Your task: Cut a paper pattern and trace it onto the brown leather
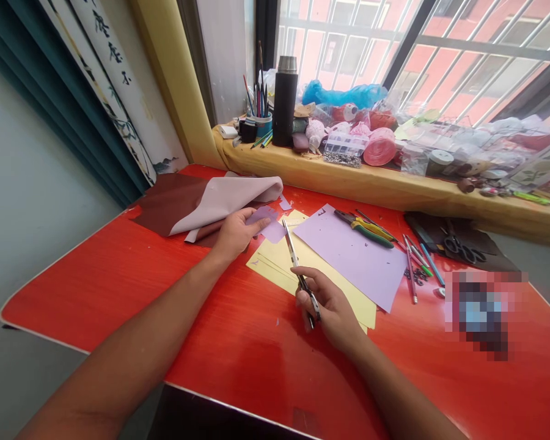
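Between the thumb and fingers of my left hand [236, 233] is a small piece of purple paper [274, 230], held above the table. My right hand [326, 304] grips a pair of scissors [297, 278] by the handles, blades pointing up and away from me. The blade tips lie close beside the right edge of the purple piece; whether they touch it I cannot tell. Beneath both hands are yellow sheets [275, 267], overlapped by a larger purple sheet [355, 256]. A small purple scrap [285, 203] lies just beyond my left hand.
Green-and-yellow pliers [364, 229] rest on the purple sheet. Pencils [411, 269] and dark scissors [462, 244] lie to the right. Folded brown and pale material [229, 198] is at the back left. A black thermos [285, 104] and craft supplies crowd the windowsill.
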Tool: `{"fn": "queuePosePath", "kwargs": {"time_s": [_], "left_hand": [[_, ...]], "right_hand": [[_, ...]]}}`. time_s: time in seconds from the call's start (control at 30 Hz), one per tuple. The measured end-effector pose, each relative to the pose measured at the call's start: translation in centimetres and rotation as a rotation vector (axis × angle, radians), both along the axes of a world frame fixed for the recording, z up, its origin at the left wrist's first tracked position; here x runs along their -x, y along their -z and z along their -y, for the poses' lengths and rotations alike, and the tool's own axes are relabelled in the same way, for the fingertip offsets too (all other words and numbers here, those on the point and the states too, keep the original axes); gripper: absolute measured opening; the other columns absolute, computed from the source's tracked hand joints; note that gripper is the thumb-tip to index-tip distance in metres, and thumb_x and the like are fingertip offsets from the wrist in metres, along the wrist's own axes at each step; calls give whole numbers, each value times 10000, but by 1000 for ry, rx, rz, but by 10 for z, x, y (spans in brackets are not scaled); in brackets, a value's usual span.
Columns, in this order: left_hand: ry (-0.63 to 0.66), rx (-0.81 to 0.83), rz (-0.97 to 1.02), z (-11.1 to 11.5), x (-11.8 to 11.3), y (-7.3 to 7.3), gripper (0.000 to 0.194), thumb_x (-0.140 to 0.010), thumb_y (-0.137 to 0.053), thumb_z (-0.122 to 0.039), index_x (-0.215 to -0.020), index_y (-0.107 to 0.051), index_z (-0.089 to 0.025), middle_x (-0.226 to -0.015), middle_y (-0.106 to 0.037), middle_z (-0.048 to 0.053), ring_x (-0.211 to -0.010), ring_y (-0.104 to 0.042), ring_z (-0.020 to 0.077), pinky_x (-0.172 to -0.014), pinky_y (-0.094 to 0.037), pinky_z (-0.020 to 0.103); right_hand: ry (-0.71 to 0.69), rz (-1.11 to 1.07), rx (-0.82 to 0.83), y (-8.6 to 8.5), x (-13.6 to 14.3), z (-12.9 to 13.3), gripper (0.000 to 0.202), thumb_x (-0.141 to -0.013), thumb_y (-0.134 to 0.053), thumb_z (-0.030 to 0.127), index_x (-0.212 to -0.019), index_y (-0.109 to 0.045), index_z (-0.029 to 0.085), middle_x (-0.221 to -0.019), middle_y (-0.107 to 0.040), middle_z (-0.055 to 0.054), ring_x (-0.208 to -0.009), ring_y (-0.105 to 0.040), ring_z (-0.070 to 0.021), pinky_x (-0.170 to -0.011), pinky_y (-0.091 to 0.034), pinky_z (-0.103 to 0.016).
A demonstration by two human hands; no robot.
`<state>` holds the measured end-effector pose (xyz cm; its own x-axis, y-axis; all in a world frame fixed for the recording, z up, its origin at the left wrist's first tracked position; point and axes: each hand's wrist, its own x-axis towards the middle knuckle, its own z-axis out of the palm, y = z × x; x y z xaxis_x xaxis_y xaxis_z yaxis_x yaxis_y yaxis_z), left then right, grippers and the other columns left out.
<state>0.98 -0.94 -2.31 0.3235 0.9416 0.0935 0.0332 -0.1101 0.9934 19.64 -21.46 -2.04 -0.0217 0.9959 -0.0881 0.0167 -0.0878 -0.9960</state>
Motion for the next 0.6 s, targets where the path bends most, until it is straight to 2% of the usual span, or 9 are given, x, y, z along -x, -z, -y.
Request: {"fn": "queuePosePath", "kwargs": {"time_s": [0.6], "left_hand": [[-21, -23, -27, -1, 1, 1, 451, -773, -891, -609, -935, -746, -213, -644, -601, -36, -565, -513, 137, -537, -391, 267]], "right_hand": [[3, -15, -10, 3, 0, 0, 408, -1028, -680, 470, -1390, -651, 284, -791, -464, 63, -521, -498, -101, -479, -536, -277]]}}
